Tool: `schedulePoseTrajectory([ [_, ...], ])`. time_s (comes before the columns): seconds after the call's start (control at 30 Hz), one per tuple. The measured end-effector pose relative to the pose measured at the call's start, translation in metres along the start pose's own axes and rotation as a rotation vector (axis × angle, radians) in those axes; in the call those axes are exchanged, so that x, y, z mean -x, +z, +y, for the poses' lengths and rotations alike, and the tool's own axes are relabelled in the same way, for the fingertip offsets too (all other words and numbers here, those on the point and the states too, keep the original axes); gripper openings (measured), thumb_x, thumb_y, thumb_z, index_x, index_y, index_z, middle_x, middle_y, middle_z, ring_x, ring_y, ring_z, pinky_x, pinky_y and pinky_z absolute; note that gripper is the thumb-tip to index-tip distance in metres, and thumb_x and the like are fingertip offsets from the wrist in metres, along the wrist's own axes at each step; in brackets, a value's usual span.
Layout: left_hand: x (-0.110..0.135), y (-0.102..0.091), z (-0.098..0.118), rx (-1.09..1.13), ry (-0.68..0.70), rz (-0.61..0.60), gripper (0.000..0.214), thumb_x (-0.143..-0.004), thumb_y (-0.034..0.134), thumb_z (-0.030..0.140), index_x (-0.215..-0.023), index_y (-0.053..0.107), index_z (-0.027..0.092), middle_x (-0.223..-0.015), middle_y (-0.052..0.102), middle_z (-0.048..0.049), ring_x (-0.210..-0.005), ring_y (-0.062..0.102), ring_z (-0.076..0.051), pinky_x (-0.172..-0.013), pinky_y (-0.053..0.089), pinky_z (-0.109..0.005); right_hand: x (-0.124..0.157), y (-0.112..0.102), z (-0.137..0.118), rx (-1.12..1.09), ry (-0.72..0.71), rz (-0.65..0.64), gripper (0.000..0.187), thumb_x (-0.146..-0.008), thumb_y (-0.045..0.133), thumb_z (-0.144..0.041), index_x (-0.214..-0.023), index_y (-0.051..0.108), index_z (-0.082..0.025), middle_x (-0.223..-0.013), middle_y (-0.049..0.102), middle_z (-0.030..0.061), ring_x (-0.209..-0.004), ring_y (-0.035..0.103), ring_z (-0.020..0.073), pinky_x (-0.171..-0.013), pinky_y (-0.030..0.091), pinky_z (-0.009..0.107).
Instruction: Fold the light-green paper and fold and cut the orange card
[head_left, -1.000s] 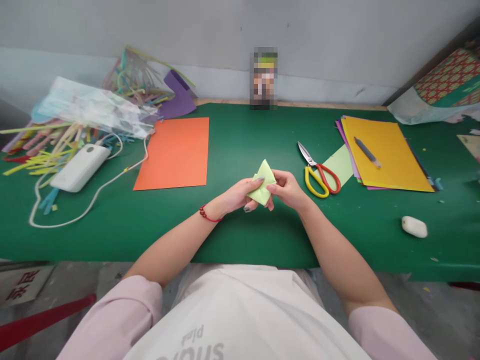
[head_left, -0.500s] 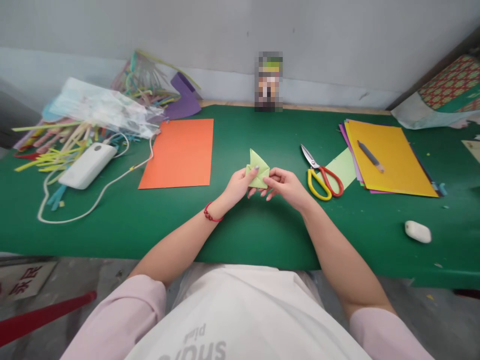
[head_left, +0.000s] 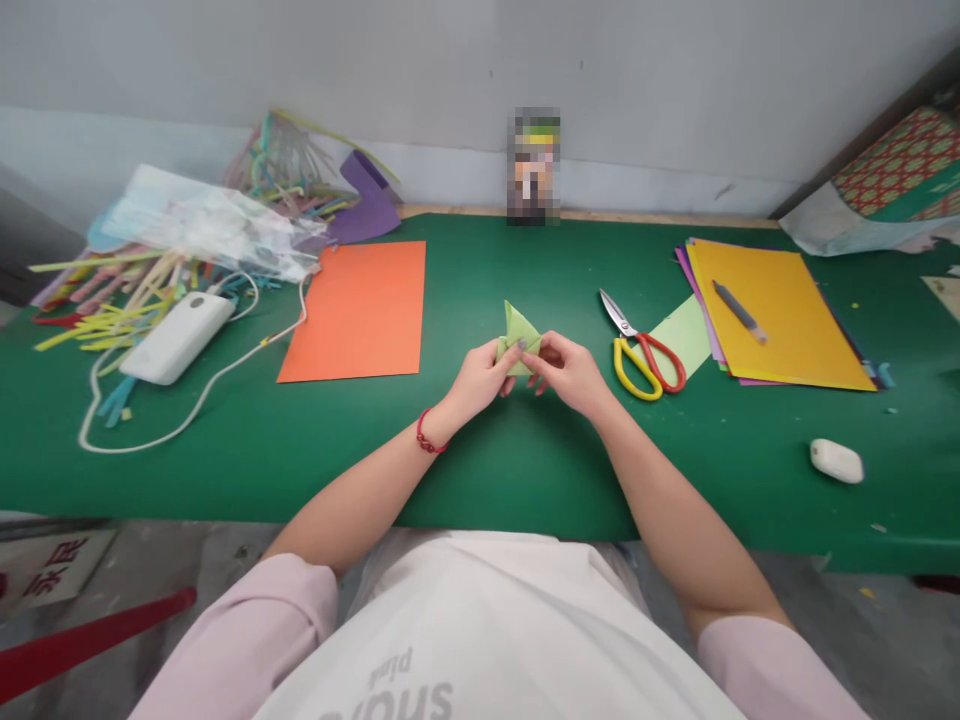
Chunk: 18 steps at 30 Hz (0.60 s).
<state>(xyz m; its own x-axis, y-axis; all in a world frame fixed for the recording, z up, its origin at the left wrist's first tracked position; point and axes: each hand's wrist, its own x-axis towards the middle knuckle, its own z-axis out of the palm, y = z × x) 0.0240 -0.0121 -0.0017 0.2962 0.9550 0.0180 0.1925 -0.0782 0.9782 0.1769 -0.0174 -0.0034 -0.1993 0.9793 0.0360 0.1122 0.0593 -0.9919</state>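
A small light green folded paper is held above the table, with one pointed flap sticking up at its top. My left hand grips it from the left, thumb pressed on its front face and fingers behind. From the right, my right hand pinches its lower right part, the two thumbs close together. Fingers cover much of the paper's lower half. To the right of my hands lie scissors with one yellow and one red handle, partly over a light green paper strip.
An orange sheet lies left of my hands. Farther left are a white power bank with a cable, a plastic bag and colourful strips. At right, a pen rests on stacked yellow paper; a white case sits nearer.
My left thumb has slid right across the folded paper, closer to my right thumb. The pointed flap now looks more raised and turned. Both hands still hold the paper.
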Motion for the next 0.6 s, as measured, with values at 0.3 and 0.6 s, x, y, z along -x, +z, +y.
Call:
schedulePoseTrajectory([
  [0.3, -0.001, 0.001, -0.004, -0.159, 0.149, 0.082, 0.014, -0.083, 0.057, 0.028, -0.091, 0.060, 0.017, -0.080, 0.063, -0.0013, -0.068, 0.058, -0.011, -0.063, 0.046, -0.023, -0.004, -0.010, -0.009, -0.135, 0.021, 0.127, 0.035, -0.058, 0.078, -0.043, -0.074, 0.060, -0.018, -0.072, 0.066, 0.0000, -0.044, 0.058, 0.0093, -0.037, 0.047, 0.021],
  [0.6, -0.001, -0.013, -0.002, -0.485, 0.459, 0.256, 0.012, -0.085, 0.057, 0.029, -0.081, 0.067, 0.023, -0.091, 0.067, -0.0033, -0.088, 0.060, -0.017, -0.082, 0.046, -0.031, 0.002, -0.009, -0.013, -0.156, -0.035, 0.064, 0.035, -0.062, 0.075, -0.045, -0.088, 0.067, -0.022, -0.111, 0.068, 0.0051, -0.093, 0.067, 0.0220, -0.075, 0.059, 0.038],
])
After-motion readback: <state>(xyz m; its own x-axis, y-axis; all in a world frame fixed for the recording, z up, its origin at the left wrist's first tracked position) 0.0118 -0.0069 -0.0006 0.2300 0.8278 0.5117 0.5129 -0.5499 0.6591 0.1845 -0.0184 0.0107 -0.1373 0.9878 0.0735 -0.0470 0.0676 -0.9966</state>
